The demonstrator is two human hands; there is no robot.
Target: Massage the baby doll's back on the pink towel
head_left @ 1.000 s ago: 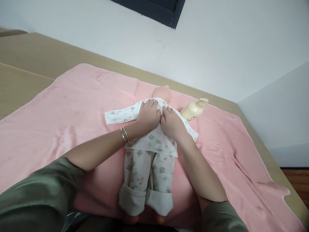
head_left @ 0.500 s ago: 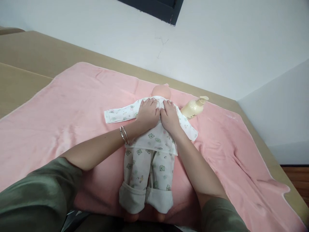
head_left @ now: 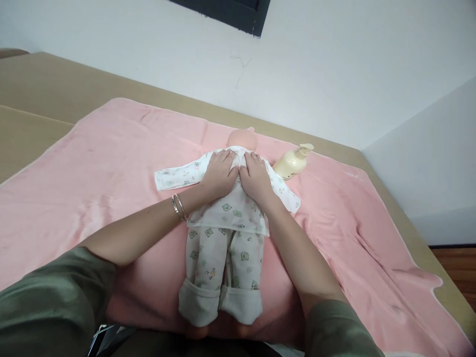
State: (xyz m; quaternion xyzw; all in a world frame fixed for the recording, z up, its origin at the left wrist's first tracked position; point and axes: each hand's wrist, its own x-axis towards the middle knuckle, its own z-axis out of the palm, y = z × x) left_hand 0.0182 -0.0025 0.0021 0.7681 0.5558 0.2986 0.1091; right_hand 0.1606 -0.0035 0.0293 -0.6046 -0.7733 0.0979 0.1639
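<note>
A baby doll (head_left: 242,139) lies stretched out on a pink blanket (head_left: 122,148), its head at the far end and its feet toward me. It wears a white printed top (head_left: 226,210) and matching trousers (head_left: 211,253) with turned-up cuffs. My left hand (head_left: 220,173) rests flat on the left of the doll's upper body, fingers pointing away from me. Beside it, my right hand (head_left: 256,178) lies flat on the right side, the two thumbs nearly meeting in the middle. Neither hand grips anything.
A cream pump bottle (head_left: 292,163) lies tilted on the blanket, right of the doll's shoulder, close to its sleeve. Under the blanket is a tan tabletop (head_left: 48,74). A white wall (head_left: 316,74) stands along the table's far edge.
The whole view has shifted slightly, so the doll, bottle and hands appear a little farther left. Both hands stay on the doll's upper body in much the same place.
</note>
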